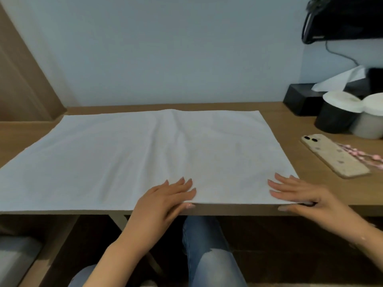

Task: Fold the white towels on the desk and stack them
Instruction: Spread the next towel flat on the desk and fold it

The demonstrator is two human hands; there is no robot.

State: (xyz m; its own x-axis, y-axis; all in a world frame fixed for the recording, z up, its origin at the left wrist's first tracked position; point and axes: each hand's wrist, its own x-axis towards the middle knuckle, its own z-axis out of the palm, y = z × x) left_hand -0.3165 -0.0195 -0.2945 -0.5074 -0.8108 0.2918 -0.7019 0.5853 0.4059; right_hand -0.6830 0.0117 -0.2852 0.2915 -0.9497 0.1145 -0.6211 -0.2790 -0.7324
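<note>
- Head view shows one white towel [145, 154] lying flat and spread wide on the worktop [310, 162], right in the middle, with its near edge along the 6 o'clock side of the worktop.
- I see only this one towel, and no stack yet.
- Left hand [165, 195] rests on the near edge at about 6 o'clock, with fingers straight on top and the thumb tucked under the edge.
- Right hand [298, 193] is at the near corner, about 4 o'clock, with fingers flat on top and the thumb under the cloth, lightly pinching the corner.
- I think the step is to lift this near edge and fold it over to the far edge at 12 o'clock.
- To do it well, each hand should hold a corner, so the left hand may need to slide to 8 o'clock.
- Lift both sides together, so the edge stays straight.
- A soft bump [178, 125] runs across the cloth near 12 o'clock; smooth it first.
- Match the corners, then press the fold flat.
- A phone [333, 155] lies at 3 o'clock, near the towel; keep the cloth from dragging it.
</note>
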